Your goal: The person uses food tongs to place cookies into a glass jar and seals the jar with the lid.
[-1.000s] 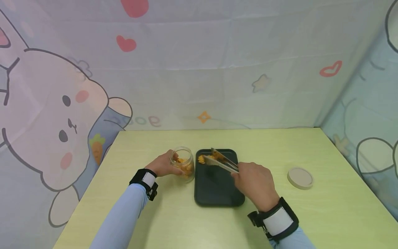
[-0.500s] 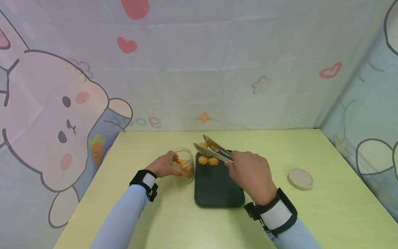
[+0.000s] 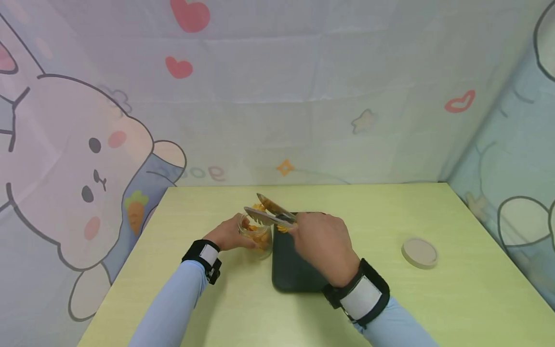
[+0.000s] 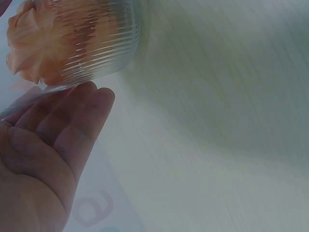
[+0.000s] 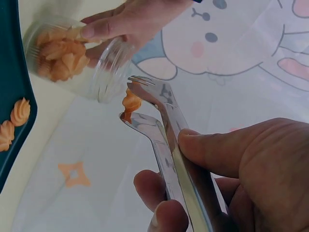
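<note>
My left hand (image 3: 230, 234) grips a clear glass jar (image 5: 75, 63) by its side, thumb on the near side. Several orange piped cookies (image 5: 60, 58) lie inside it. My right hand (image 3: 327, 246) holds metal tongs (image 5: 164, 121), whose tips pinch one swirled cookie (image 5: 131, 101) just off the jar's mouth. From the head view, the tongs reach left above the jar. Two more cookies (image 5: 20, 112) sit on the dark tray (image 3: 295, 270) to the jar's right; my right hand and the tongs cover much of them in the head view.
A round beige lid (image 3: 419, 253) lies on the pale yellow table (image 3: 468, 299), right of the tray. Behind the table hangs a printed cloth (image 3: 321, 96) with a cartoon rabbit and hearts; another cloth side borders the right edge.
The tongs picked a cookie up from the tray's far end, rose, and moved left to the jar's mouth. My left hand and the jar have stayed in place.
</note>
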